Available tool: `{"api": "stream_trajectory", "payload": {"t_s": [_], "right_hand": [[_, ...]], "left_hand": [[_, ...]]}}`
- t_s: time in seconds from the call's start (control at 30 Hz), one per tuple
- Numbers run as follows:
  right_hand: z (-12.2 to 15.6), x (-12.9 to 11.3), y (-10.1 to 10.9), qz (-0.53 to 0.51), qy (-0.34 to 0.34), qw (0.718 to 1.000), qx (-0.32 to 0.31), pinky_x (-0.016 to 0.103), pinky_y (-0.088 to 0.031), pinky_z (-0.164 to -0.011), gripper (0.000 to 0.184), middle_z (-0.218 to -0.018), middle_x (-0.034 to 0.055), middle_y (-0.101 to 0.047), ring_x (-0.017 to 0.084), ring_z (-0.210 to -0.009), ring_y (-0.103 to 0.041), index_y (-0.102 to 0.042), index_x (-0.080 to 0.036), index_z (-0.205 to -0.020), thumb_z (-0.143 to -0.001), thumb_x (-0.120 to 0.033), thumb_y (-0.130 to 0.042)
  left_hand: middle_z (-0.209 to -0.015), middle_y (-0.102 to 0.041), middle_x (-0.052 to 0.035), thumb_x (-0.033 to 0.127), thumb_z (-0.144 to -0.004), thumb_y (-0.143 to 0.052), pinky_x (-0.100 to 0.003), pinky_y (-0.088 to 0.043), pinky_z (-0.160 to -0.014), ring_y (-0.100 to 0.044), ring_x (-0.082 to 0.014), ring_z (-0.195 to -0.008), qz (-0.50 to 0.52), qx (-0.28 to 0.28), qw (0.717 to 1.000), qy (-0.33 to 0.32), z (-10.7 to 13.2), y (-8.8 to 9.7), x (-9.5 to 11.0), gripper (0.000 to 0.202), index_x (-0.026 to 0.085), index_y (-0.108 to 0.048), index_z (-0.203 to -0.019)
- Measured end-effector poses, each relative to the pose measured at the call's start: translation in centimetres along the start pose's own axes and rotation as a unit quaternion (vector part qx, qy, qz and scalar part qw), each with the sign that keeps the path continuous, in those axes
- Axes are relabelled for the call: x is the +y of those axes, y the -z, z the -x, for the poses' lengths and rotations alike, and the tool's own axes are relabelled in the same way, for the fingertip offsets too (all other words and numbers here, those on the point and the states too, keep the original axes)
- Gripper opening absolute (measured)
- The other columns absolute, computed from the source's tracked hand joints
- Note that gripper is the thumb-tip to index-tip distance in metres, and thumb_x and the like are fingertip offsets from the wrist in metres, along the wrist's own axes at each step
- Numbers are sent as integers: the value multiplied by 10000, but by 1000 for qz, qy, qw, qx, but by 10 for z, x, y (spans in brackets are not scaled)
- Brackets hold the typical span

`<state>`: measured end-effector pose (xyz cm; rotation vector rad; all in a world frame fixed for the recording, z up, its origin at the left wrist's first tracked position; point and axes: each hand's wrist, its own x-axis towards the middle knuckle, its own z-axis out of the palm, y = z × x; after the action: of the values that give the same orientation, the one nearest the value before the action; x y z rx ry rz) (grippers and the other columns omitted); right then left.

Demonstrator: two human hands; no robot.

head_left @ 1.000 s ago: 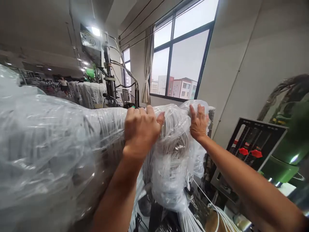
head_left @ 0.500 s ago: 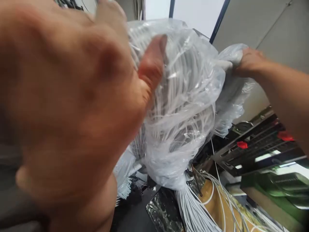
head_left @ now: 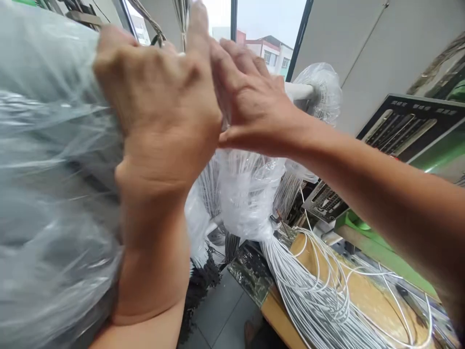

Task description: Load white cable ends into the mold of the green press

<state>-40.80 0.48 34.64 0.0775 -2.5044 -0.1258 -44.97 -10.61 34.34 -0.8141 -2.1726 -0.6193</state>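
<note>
My left hand (head_left: 160, 111) is closed on the clear plastic wrap (head_left: 47, 160) that covers bundles of white cables slung over a high rail. My right hand (head_left: 250, 106) lies right beside it, fingers spread and pressed on the plastic of the middle bundle (head_left: 247, 194). That bundle hangs down in its bag, and its white cables (head_left: 305, 291) spill out below onto a brown bench. The bare end of the white rail (head_left: 300, 90) shows past my right hand, with another wrapped bundle (head_left: 321, 89) on it.
A black control panel (head_left: 410, 126) and green machine parts (head_left: 439, 155) stand at the right. The brown bench (head_left: 363, 291) carries loose white cables. A window (head_left: 261, 29) with buildings outside is behind. Grey floor tiles (head_left: 218, 310) show below.
My right hand has come in from the rail's far end to sit against my left hand. The view has tilted down and both hands are closer to the camera.
</note>
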Motion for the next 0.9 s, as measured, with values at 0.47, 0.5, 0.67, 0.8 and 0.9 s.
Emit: {"api": "stream_trajectory", "payload": {"t_s": [0.47, 0.5, 0.67, 0.8, 0.9], "right_hand": [[-30, 81, 6, 126, -109, 986, -23, 661, -373, -986, 661, -1388, 126, -516, 404, -1256, -467, -375, -197, -1454, -816, -180, -546], [-31, 85, 7, 124, -112, 986, -21, 691, -382, -977, 736, -1397, 132, -511, 414, -1251, -471, -365, -232, -1458, -774, -163, -627], [35, 75, 40, 86, -87, 989, -80, 611, -281, -1100, 961, -1539, 169, -309, 415, -1388, -287, -169, -150, -1532, -777, -362, -724], [234, 38, 53, -19, -35, 995, -91, 440, -441, -1063, 652, -1361, 113, -561, 273, -1239, -537, -379, -209, -1459, -883, -421, -599], [422, 4, 32, -6, -125, 976, -175, 485, -560, -936, 804, -1370, 96, -574, 309, -1207, -580, -208, -324, -1526, -841, -384, -625]], "left_hand": [[-1253, -607, -124, 392, -972, -346, -616, -50, -1110, -384, -370, -1278, 130, -18, 987, -93, 13, -1, -12, 449, 64, -519, -1225], [-1255, -607, -113, 412, -979, -326, -615, -26, -1115, -368, -362, -1293, 147, -15, 984, -98, 13, -2, -12, 438, 76, -552, -1144], [-1132, -653, -113, 359, -969, -393, -650, -72, -1085, -456, -338, -1196, 95, -14, 992, -79, 7, 2, -9, 362, 58, -595, -988], [-1184, -645, -115, 287, -944, -429, -605, -145, -1108, -509, -325, -1166, 35, 24, 992, -116, 20, 1, -6, 318, 110, -626, -1119], [-1322, -594, -106, 303, -917, -500, -553, -179, -1152, -536, -308, -1199, 117, 57, 973, -188, 93, -17, 15, 401, 181, -546, -1296]]}}
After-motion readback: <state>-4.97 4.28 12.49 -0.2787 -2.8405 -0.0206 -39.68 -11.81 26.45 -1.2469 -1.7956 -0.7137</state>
